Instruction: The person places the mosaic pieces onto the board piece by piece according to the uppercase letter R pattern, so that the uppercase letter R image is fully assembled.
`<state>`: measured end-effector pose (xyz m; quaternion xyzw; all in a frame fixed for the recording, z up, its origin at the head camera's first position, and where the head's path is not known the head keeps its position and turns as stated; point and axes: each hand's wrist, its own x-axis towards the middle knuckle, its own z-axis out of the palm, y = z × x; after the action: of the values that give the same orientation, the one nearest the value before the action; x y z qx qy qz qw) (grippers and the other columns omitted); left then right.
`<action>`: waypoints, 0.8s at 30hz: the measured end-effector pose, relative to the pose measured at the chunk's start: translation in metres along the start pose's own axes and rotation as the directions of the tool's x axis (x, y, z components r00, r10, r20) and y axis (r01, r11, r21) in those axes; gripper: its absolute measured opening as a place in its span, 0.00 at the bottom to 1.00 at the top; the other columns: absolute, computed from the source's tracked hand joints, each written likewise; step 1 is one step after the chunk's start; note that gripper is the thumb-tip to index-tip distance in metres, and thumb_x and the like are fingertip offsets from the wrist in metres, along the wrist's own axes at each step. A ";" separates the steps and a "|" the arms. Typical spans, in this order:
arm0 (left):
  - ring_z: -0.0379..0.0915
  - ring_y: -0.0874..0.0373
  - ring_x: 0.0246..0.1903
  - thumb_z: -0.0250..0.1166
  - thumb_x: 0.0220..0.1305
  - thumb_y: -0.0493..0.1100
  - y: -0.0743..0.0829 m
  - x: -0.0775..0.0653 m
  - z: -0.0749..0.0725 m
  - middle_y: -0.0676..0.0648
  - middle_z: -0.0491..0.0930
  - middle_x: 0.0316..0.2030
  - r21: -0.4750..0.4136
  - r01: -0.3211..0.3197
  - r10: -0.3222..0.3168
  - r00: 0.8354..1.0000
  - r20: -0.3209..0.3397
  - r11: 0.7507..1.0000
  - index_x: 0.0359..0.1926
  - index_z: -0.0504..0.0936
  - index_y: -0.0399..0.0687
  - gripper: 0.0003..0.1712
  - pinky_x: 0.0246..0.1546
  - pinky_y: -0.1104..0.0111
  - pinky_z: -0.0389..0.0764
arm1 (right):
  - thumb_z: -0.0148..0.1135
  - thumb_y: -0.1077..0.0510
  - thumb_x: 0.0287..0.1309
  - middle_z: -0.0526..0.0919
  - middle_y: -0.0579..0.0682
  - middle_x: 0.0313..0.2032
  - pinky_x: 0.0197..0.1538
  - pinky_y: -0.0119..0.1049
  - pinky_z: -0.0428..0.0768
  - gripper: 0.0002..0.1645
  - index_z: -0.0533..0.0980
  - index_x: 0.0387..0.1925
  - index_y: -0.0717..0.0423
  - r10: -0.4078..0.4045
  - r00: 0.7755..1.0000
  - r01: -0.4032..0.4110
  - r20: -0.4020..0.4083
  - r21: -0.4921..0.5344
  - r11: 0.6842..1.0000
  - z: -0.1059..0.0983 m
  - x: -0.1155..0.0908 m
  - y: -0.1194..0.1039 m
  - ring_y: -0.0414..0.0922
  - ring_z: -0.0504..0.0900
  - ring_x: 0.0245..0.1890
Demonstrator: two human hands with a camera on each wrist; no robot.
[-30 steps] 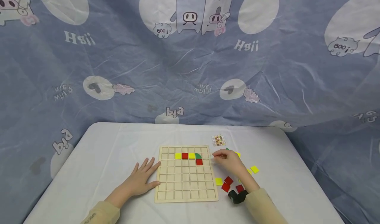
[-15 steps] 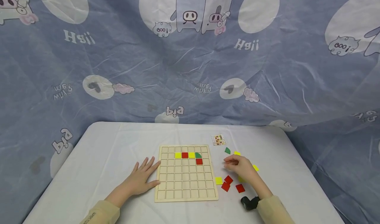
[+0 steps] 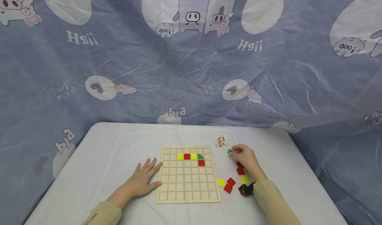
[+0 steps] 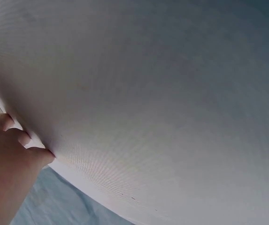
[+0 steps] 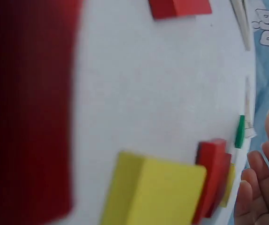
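A square wooden grid board point(image 3: 182, 187) lies mid-table. Its second row from the back holds yellow and red square tiles and a green quarter-round tile point(image 3: 200, 156); a red tile point(image 3: 201, 163) sits in the row below that green one. Spread flat on the table, my left hand point(image 3: 140, 182) touches the board's left edge with its fingertips. To the right of the board, my right hand point(image 3: 246, 158) reaches a loose green quarter-round tile point(image 3: 229, 151), thumb and fingers parted around its right side. In the right wrist view this green tile point(image 5: 240, 131) lies on the table beside the fingers.
A small printed pattern card point(image 3: 221, 140) lies behind the right hand. Loose red tiles point(image 3: 228, 188) and yellow tiles point(image 3: 221, 182) are scattered right of the board. A black device point(image 3: 247, 189) is on the right wrist. A patterned cloth point(image 3: 179, 69) hangs behind the table.
From beside the board's right edge, my right hand has moved right, then up to the loose green tile. The left hand and the tiles on the board stay put.
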<state>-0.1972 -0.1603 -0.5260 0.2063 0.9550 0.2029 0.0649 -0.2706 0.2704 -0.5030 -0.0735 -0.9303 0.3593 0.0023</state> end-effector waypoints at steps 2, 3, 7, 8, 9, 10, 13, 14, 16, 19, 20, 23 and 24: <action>0.42 0.36 0.76 0.59 0.65 0.66 0.000 0.000 0.000 0.40 0.52 0.76 0.001 0.002 -0.002 1.000 0.004 1.000 0.75 0.59 0.54 0.44 0.70 0.32 0.43 | 0.69 0.56 0.59 0.83 0.59 0.44 0.44 0.41 0.82 0.20 0.80 0.50 0.62 -0.007 1.000 0.007 0.003 -0.020 1.000 0.003 0.006 0.001 0.49 0.79 0.39; 0.42 0.36 0.76 0.59 0.65 0.66 0.000 0.000 0.001 0.40 0.52 0.76 0.002 0.002 -0.002 1.000 0.007 1.000 0.76 0.59 0.54 0.44 0.70 0.32 0.43 | 0.69 0.56 0.58 0.83 0.59 0.43 0.43 0.41 0.82 0.19 0.80 0.49 0.63 -0.009 1.000 0.009 0.003 -0.031 0.999 0.005 0.008 0.000 0.49 0.79 0.38; 0.42 0.37 0.76 0.59 0.65 0.66 -0.002 0.001 0.001 0.40 0.52 0.76 0.005 0.005 -0.005 1.000 0.009 1.000 0.76 0.58 0.54 0.45 0.70 0.33 0.43 | 0.69 0.59 0.58 0.83 0.59 0.41 0.43 0.43 0.82 0.16 0.81 0.45 0.65 -0.004 1.000 0.004 0.001 -0.087 0.996 0.011 0.015 -0.003 0.50 0.80 0.38; 0.41 0.37 0.76 0.59 0.65 0.66 -0.002 0.001 0.001 0.40 0.52 0.76 0.004 0.004 -0.004 1.000 0.009 1.000 0.76 0.59 0.54 0.45 0.70 0.33 0.43 | 0.69 0.60 0.58 0.83 0.59 0.40 0.44 0.43 0.82 0.15 0.81 0.45 0.65 0.000 1.000 0.000 -0.001 -0.102 0.995 0.012 0.016 -0.005 0.50 0.80 0.38; 0.41 0.37 0.76 0.59 0.65 0.66 -0.002 0.001 0.001 0.40 0.52 0.76 0.003 0.003 -0.003 1.000 0.008 1.000 0.76 0.59 0.54 0.45 0.70 0.33 0.43 | 0.69 0.60 0.57 0.83 0.59 0.39 0.44 0.43 0.81 0.15 0.81 0.44 0.65 0.003 1.000 -0.003 0.000 -0.116 0.993 0.012 0.017 -0.007 0.50 0.80 0.38; 0.41 0.37 0.76 0.59 0.65 0.66 -0.003 0.001 0.001 0.40 0.52 0.76 0.002 0.002 -0.002 1.000 0.006 1.000 0.76 0.59 0.54 0.45 0.70 0.33 0.43 | 0.69 0.61 0.57 0.83 0.59 0.38 0.43 0.43 0.81 0.14 0.81 0.43 0.65 0.012 1.000 -0.012 0.002 -0.126 0.992 0.012 0.018 -0.009 0.49 0.80 0.36; 0.41 0.37 0.76 0.59 0.65 0.66 -0.003 0.001 0.000 0.40 0.52 0.76 0.002 -0.001 0.001 1.000 0.004 1.000 0.76 0.59 0.54 0.45 0.70 0.33 0.43 | 0.69 0.62 0.56 0.82 0.58 0.34 0.38 0.40 0.80 0.12 0.80 0.40 0.66 0.048 0.999 -0.045 0.023 -0.134 0.990 0.011 0.019 -0.015 0.48 0.78 0.33; 0.41 0.37 0.76 0.59 0.65 0.66 -0.003 0.001 0.000 0.40 0.52 0.76 0.003 -0.001 0.001 1.000 0.002 1.000 0.76 0.59 0.54 0.45 0.70 0.33 0.43 | 0.69 0.62 0.55 0.81 0.57 0.33 0.37 0.39 0.79 0.12 0.79 0.39 0.66 0.057 0.998 -0.052 0.031 -0.134 0.990 0.011 0.019 -0.017 0.48 0.78 0.32; 0.42 0.37 0.76 0.59 0.65 0.66 -0.002 0.001 -0.001 0.40 0.52 0.76 0.003 -0.001 0.001 1.000 0.000 1.000 0.76 0.59 0.54 0.45 0.70 0.33 0.43 | 0.69 0.63 0.54 0.80 0.56 0.32 0.34 0.37 0.77 0.11 0.77 0.37 0.65 0.065 0.997 -0.058 0.048 -0.129 0.990 0.010 0.018 -0.019 0.48 0.76 0.31; 0.42 0.37 0.76 0.59 0.65 0.66 -0.002 0.001 -0.001 0.40 0.52 0.76 -0.005 0.003 -0.003 1.000 0.002 1.000 0.75 0.59 0.54 0.45 0.70 0.32 0.42 | 0.71 0.63 0.53 0.78 0.54 0.30 0.32 0.35 0.74 0.11 0.76 0.34 0.62 0.040 0.998 -0.032 0.054 -0.129 0.991 0.010 0.014 -0.023 0.47 0.74 0.29; 0.41 0.36 0.76 0.59 0.65 0.66 -0.002 0.001 -0.001 0.40 0.52 0.76 -0.007 0.005 -0.005 1.000 0.005 1.000 0.75 0.59 0.54 0.45 0.70 0.32 0.42 | 0.71 0.64 0.52 0.78 0.54 0.29 0.31 0.35 0.74 0.11 0.76 0.34 0.62 0.019 0.998 -0.012 0.054 -0.121 0.993 0.010 0.011 -0.024 0.46 0.74 0.29; 0.41 0.36 0.76 0.60 0.65 0.66 -0.001 0.000 -0.001 0.40 0.52 0.76 -0.011 0.007 -0.007 1.000 0.009 1.000 0.76 0.58 0.54 0.45 0.70 0.32 0.41 | 0.72 0.63 0.52 0.79 0.51 0.29 0.31 0.33 0.73 0.11 0.77 0.34 0.60 -0.038 0.997 0.042 0.064 -0.073 0.996 0.011 -0.001 -0.032 0.45 0.74 0.28; 0.41 0.36 0.76 0.60 0.64 0.66 -0.001 0.000 -0.001 0.40 0.51 0.76 -0.009 0.009 -0.009 1.000 0.009 1.000 0.76 0.58 0.54 0.45 0.70 0.32 0.41 | 0.72 0.63 0.52 0.80 0.50 0.29 0.32 0.33 0.74 0.10 0.78 0.36 0.60 -0.060 0.996 0.064 0.073 -0.052 0.997 0.012 -0.005 -0.036 0.44 0.75 0.29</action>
<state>-0.1978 -0.1619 -0.5254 0.2028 0.9546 0.2062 0.0709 -0.2716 0.2351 -0.4874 -0.0319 -0.9411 0.3359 -0.0219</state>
